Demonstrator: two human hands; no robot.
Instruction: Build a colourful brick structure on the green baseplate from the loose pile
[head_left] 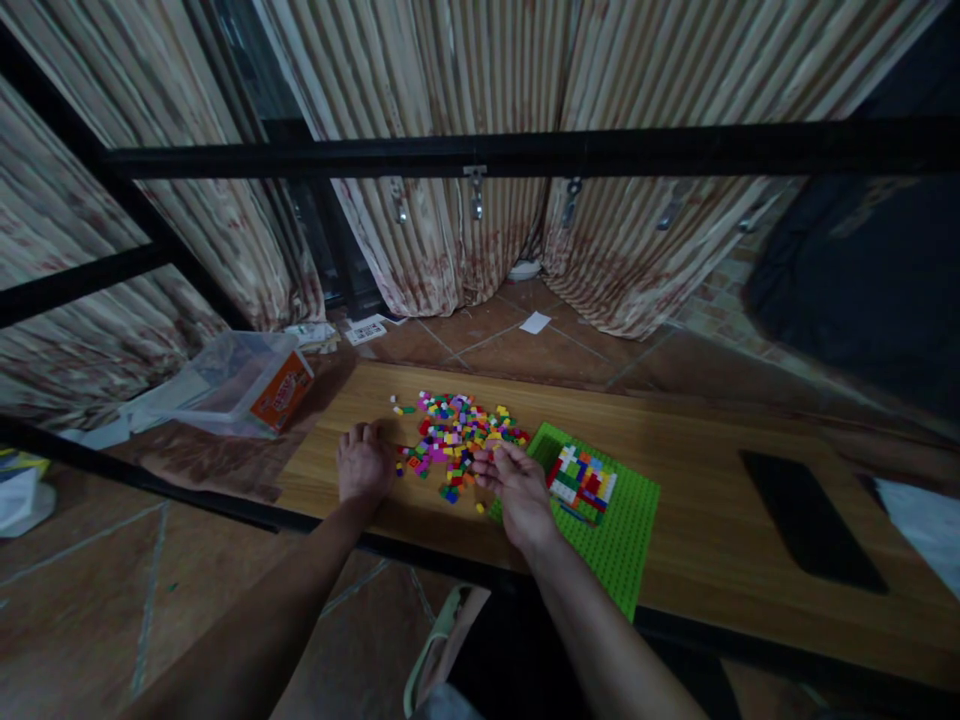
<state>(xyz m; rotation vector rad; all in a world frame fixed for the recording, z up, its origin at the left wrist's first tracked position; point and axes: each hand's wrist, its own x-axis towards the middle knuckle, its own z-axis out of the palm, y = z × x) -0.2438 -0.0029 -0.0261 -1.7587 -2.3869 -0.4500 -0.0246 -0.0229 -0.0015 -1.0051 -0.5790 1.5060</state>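
A loose pile of small colourful toy bricks (457, 432) lies on the wooden table. Just left of it, my left hand (364, 465) rests on the tabletop, fingers loosely bent and slightly apart, with no brick visible in it. Over the pile's right side, my right hand (517, 488) has its thumb and fingers pinched together; a small yellow brick (493, 442) shows at the fingertips, partly hidden. A green studded baseplate (626, 530) sits right of the pile, partly beneath my right forearm. On its upper part is a multicoloured patch of joined bricks (581, 477).
A dark flat slab (814, 520) lies on the table's (705, 470) right part. On the floor at left stands a clear plastic bin (232, 385) with an orange label. A black metal bar (525, 155) with hanging clips crosses in front of striped curtains (450, 80).
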